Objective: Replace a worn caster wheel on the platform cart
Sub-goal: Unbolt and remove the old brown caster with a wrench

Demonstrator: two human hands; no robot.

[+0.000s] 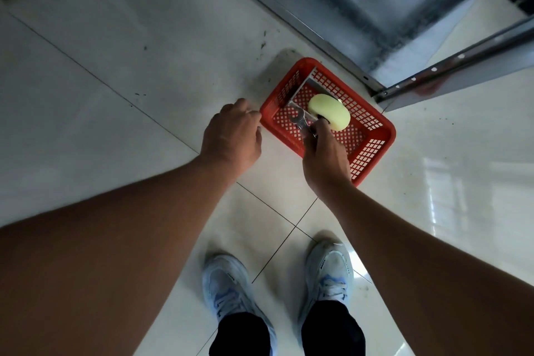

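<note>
Looking down from the head, we see a red basket [375, 150] on the white floor [115, 37]. The yellow caster wheel [329, 113] lies inside it. Our right hand [323, 156] reaches in, fingers curled round a shiny wrench [299, 120] just beside the wheel. Our left hand [231, 139] is curled at the basket's left corner. We cannot tell if it holds the rim.

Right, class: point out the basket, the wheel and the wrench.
basket [307, 63]: head view, far corner rim.
wheel [329, 113]: head view, pale tread.
wrench [300, 122]: head view, open end.
</note>
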